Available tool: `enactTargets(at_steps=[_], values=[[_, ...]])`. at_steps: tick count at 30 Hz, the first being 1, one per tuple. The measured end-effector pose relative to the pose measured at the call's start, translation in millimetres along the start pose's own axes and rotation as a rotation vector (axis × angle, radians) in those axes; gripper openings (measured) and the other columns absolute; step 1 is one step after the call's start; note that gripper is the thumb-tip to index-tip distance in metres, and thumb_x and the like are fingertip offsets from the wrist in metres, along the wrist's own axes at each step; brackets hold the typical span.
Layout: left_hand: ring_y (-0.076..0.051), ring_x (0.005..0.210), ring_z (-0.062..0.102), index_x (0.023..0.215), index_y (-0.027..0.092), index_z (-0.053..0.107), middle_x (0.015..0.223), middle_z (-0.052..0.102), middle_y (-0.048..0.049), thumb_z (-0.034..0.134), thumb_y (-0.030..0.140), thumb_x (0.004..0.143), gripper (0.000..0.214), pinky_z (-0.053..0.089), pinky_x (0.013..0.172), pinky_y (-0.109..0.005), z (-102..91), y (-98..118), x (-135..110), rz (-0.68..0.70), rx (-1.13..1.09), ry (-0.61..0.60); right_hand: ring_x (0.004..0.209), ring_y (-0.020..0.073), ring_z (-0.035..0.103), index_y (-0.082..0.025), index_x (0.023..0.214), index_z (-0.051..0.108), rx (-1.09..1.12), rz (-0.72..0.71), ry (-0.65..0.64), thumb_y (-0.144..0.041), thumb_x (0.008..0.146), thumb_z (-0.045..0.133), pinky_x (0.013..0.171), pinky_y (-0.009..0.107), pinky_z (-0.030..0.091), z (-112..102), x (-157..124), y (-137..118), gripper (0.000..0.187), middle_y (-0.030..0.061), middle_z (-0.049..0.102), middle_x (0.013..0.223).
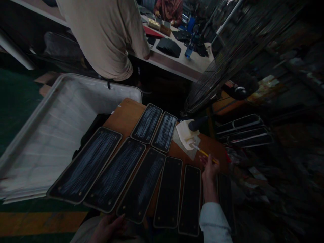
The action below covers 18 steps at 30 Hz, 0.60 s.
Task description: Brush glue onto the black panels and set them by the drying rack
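My right hand (209,168) is closed around a thin yellow-handled brush (204,153). The brush tip reaches the mouth of a cut-open white plastic container (186,133), which lies on a grey sheet (191,154). My left hand (110,227) is low in view by the near corner of a dark rectangular panel (141,185), thumb and fingers apart; dimness hides whether it touches the panel. Whitish streaks mark this panel, two larger neighbours (87,165) (115,173) and two smaller far panels (146,123) (164,131). Plain dark panels (168,192) (190,199) lie to the right.
The panels rest on a brown board (128,113). A large white bin (48,125) stands to the left. Beyond it, a person in a beige shirt (101,37) stands at a white worktable (192,65), where another person sits. Bundled dark strips (243,130) lie on the right.
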State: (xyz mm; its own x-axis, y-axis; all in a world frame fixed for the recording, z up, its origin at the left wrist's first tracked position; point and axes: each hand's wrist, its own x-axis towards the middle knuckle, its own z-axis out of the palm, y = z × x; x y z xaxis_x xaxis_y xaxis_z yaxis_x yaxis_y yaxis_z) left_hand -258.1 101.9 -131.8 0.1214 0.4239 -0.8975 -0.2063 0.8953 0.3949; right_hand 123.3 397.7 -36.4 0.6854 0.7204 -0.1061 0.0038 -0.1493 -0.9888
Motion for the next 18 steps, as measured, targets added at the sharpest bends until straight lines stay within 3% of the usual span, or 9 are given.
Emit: enactTargets(at_steps=[4, 7, 15, 18], values=[[-0.029, 0.079, 0.071, 0.081, 0.025, 0.063, 0.076, 0.073, -0.0041, 0.071, 0.069, 0.053, 0.053, 0.057, 0.077, -0.039, 0.0, -1, 1, 0.001, -0.071, -0.022, 0.059, 0.0163, 0.071, -0.021, 0.100, 0.052, -0.118, -0.148, -0.048, -0.055, 0.072, 0.074, 0.055, 0.025, 0.058, 12, -2, 4, 0.049, -0.0017, 0.071, 0.070], [-0.029, 0.079, 0.071, 0.080, 0.026, 0.063, 0.075, 0.073, -0.0040, 0.071, 0.069, 0.051, 0.053, 0.057, 0.075, -0.039, 1.3, 2, -2, -0.007, -0.037, -0.002, 0.060, 0.0159, 0.070, -0.021, 0.101, 0.052, -0.164, -0.161, -0.096, -0.054, 0.072, 0.073, 0.056, 0.026, 0.059, 16, -4, 9, 0.048, -0.0015, 0.070, 0.073], [-0.029, 0.076, 0.070, 0.079, 0.026, 0.064, 0.070, 0.071, -0.0013, 0.073, 0.070, 0.048, 0.054, 0.058, 0.073, -0.039, 2.3, 4, -3, 0.008, -0.073, 0.003, 0.061, 0.0153, 0.071, -0.020, 0.103, 0.054, -0.123, -0.128, -0.052, -0.047, 0.071, 0.076, 0.056, 0.023, 0.058, -9, -16, 5, 0.047, -0.0019, 0.071, 0.072], [-0.028, 0.076, 0.070, 0.080, 0.027, 0.065, 0.072, 0.072, -0.0014, 0.072, 0.069, 0.052, 0.051, 0.057, 0.074, -0.038, 2.0, 6, -6, 0.019, -0.058, -0.022, 0.062, 0.0145, 0.071, -0.021, 0.104, 0.055, -0.110, -0.147, -0.062, -0.045, 0.072, 0.075, 0.058, 0.022, 0.058, -5, -14, 1, 0.045, -0.0018, 0.071, 0.074]])
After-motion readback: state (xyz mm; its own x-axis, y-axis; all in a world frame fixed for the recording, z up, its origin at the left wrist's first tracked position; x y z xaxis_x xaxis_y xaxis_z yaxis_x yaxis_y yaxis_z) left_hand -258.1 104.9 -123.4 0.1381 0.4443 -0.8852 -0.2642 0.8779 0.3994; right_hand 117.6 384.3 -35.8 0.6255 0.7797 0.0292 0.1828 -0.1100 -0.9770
